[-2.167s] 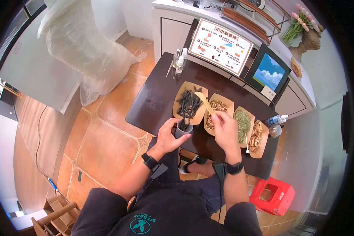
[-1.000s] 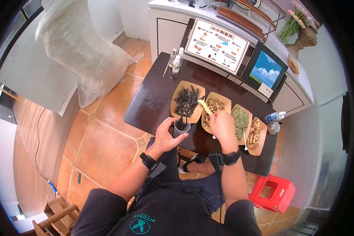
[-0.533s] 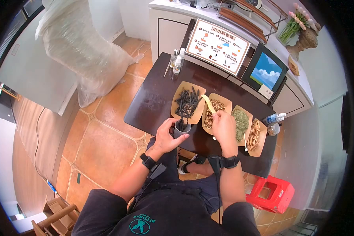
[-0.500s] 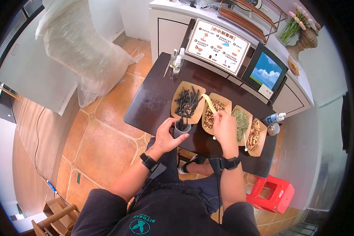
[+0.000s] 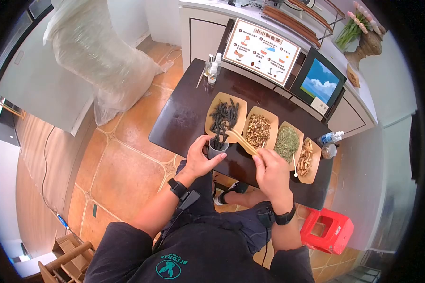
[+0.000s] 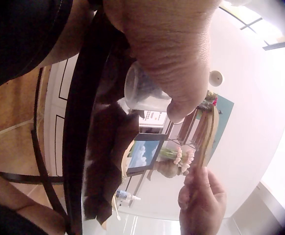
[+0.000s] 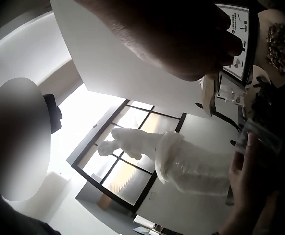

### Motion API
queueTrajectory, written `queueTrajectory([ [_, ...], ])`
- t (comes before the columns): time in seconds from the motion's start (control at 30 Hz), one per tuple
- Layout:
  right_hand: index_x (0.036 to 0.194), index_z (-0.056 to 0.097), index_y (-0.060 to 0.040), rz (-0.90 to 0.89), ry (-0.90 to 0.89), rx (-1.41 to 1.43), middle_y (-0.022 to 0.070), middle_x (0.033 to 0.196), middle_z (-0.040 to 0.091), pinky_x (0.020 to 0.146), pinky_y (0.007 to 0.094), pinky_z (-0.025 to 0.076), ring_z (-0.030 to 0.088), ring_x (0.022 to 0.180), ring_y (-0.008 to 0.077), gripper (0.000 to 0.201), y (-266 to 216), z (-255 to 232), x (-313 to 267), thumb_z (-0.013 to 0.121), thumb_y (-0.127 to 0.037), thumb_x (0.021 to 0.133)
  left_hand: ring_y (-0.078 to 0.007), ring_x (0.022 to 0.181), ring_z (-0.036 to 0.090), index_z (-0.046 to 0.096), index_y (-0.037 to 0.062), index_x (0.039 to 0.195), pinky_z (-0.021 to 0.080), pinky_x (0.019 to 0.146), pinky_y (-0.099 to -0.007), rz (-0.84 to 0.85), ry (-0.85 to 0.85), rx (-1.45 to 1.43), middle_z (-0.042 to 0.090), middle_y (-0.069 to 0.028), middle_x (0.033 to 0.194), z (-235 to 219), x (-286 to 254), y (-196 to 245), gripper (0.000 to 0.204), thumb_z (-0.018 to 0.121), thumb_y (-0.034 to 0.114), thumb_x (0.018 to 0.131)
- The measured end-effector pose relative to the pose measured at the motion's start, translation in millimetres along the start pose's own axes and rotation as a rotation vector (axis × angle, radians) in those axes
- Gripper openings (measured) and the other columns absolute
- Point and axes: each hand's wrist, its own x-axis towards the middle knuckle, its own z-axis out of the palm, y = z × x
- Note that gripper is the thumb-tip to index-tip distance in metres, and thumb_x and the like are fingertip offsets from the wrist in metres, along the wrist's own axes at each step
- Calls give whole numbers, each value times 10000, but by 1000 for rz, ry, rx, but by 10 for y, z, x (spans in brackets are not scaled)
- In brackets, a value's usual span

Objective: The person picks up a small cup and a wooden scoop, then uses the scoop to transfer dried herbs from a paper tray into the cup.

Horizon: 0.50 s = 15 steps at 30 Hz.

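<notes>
My left hand (image 5: pixel 200 156) holds a small grey cup (image 5: pixel 217 152) at the table's near edge, fingers and thumb round its sides. Dark dried twigs stick up out of the cup, close to the paper tray (image 5: pixel 241 109) heaped with similar black twigs (image 5: pixel 225 113). My right hand (image 5: pixel 272 173) pinches pale wooden tongs (image 5: pixel 244 142), whose tip points left toward the cup. In the right wrist view a dark twig (image 7: pixel 221 116) shows by the tip of the tongs; whether they grip it, I cannot tell.
To the right stand paper trays of brown chopped pieces (image 5: pixel 259 129), green dried herb (image 5: pixel 288 141) and tan slices (image 5: pixel 306 158). Small spray bottles (image 5: pixel 212 73) stand at the back left, a blue-labelled bottle (image 5: pixel 330 137) at the right. Behind are an instruction board (image 5: pixel 262 51) and a picture frame (image 5: pixel 320 80).
The right hand has moved toward the body and slightly right. The tongs' tip has come down from between the first two trays to beside the cup. The left hand still holds the cup.
</notes>
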Motion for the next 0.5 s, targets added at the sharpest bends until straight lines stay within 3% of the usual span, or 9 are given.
queueTrajectory([
  [0.1,969,665,-33,-38,-41,-50,154,853,657,644,441,517,654,740,370,121,2,54,-56,630,-141,929,-148,693,496,629,-4,1109,421,620,-270,0,-2,-5,550,-51,883,7,3,-12,545,865,285,712],
  [0.2,961,673,-31,-24,-191,-108,165,874,667,662,457,524,660,761,379,133,-11,38,-59,624,-150,926,-145,691,493,629,-4,1115,422,620,-268,-4,-4,-21,551,-49,883,0,1,-5,553,868,291,713],
  [0.33,939,668,-26,74,-183,-52,190,870,666,686,485,521,657,783,402,139,8,0,51,624,-157,924,-143,700,502,629,-3,1127,427,624,-267,-5,-20,14,565,-49,901,-24,1,23,565,869,299,714],
  [0.5,920,657,3,237,-63,-208,223,839,676,713,517,515,657,797,433,170,336,240,345,620,-163,928,-150,714,518,626,-2,1136,437,631,-270,18,-26,52,577,-50,915,-25,7,23,572,865,306,717],
])
